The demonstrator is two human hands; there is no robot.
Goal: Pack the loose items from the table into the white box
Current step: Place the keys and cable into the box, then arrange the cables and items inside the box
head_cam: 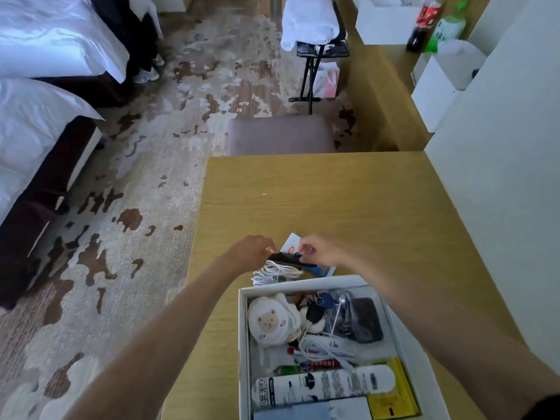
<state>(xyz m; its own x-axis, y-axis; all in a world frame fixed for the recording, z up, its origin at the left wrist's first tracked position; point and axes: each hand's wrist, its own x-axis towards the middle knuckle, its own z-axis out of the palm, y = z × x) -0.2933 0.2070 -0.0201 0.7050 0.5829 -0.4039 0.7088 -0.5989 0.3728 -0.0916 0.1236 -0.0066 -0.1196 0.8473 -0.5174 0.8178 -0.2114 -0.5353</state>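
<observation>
Two hands (pixel 257 248), one black comb (pixel 286 257), one white cable coil (pixel 277 272), one white box (pixel 406 338).

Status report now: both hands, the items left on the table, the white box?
Left hand and right hand both on the black comb, beyond the white box. White cable and card still outside. Box open, already crowded.

Hotel room: twin white-linen beds (pixel 45 86), patterned carpet (pixel 188 95), luggage rack (pixel 318 56).

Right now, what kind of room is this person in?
Probably a hotel room. There are two beds with white bedding side by side, a patterned carpet, and a folding luggage rack beyond the wooden table.
</observation>
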